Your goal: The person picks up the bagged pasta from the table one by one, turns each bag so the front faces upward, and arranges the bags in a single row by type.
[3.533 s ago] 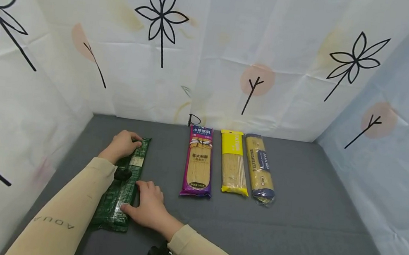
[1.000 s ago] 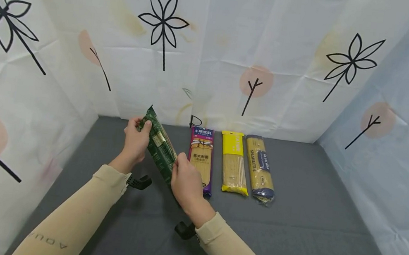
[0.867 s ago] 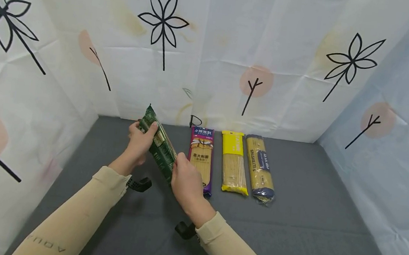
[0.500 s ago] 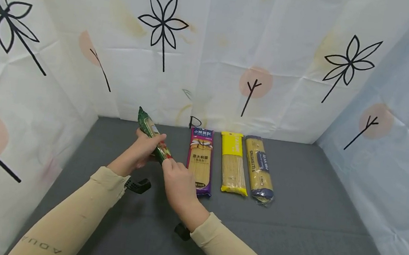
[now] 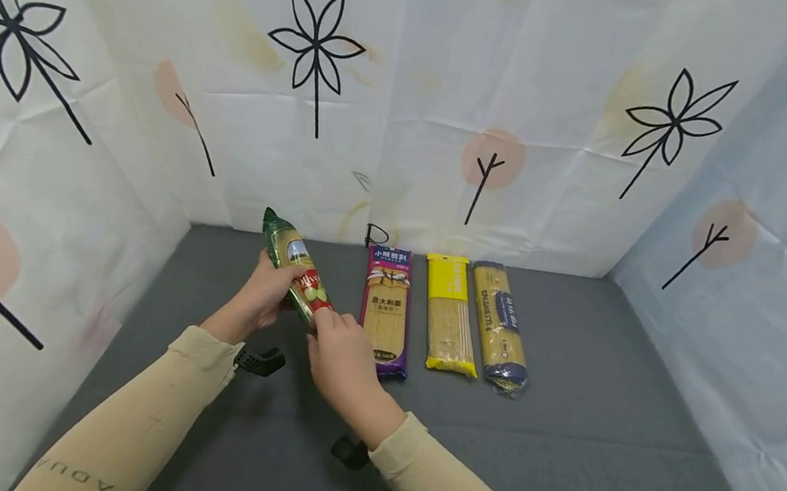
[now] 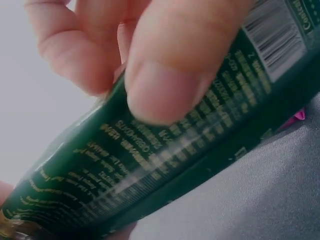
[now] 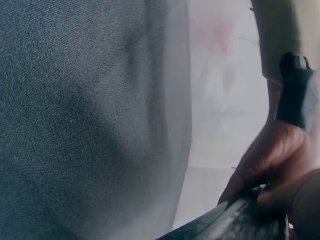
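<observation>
Two hands: both held one green pasta packet (image 5: 295,274), lifted off the grey table (image 5: 559,455) and tilted.
Left hand (image 5: 264,292): fingers (image 6: 165,75) curled round the packet's far half.
Right hand (image 5: 339,352): fingers clasped the near end.
Neighbours: purple packet (image 5: 384,309) just beside; yellow packet (image 5: 451,315) and blue-labelled packet (image 5: 500,325) further right (all flat).

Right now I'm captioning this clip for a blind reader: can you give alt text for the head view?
Two hands, left hand and right hand, hold a green pasta packet tilted above a grey table. To its right, three packets lie side by side: purple, yellow and clear with a blue label.
</observation>
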`<state>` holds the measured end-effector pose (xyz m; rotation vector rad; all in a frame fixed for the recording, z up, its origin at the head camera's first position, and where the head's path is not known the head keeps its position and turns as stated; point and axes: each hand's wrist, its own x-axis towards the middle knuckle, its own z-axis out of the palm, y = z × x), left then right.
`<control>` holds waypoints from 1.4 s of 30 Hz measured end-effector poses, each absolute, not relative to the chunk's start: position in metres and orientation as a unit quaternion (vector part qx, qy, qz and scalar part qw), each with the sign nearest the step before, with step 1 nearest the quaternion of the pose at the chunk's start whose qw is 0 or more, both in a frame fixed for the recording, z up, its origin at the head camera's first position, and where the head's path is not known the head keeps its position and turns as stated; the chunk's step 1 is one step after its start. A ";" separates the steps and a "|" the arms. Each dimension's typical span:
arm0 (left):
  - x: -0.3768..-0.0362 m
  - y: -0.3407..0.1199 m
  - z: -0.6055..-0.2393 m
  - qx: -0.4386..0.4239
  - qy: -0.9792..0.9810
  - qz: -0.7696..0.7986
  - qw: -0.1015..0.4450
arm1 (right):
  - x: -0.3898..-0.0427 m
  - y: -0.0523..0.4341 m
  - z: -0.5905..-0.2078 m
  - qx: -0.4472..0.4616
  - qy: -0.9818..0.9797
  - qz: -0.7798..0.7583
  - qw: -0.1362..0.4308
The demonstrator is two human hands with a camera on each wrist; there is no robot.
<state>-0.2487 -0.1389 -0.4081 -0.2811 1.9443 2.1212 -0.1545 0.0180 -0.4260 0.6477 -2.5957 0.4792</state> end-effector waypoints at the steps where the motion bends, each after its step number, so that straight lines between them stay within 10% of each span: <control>1: -0.248 -0.140 -0.408 -0.093 0.663 0.733 0.122 | -0.155 0.020 -0.426 0.229 -0.936 0.194 0.185; 32: -0.249 -0.145 -0.410 -0.028 0.596 0.787 0.159 | -0.171 0.071 -0.457 0.085 -0.723 0.643 -0.238; 42: -0.252 -0.141 -0.409 -0.022 0.598 0.785 0.162 | -0.172 0.070 -0.458 0.093 -0.671 0.694 -0.246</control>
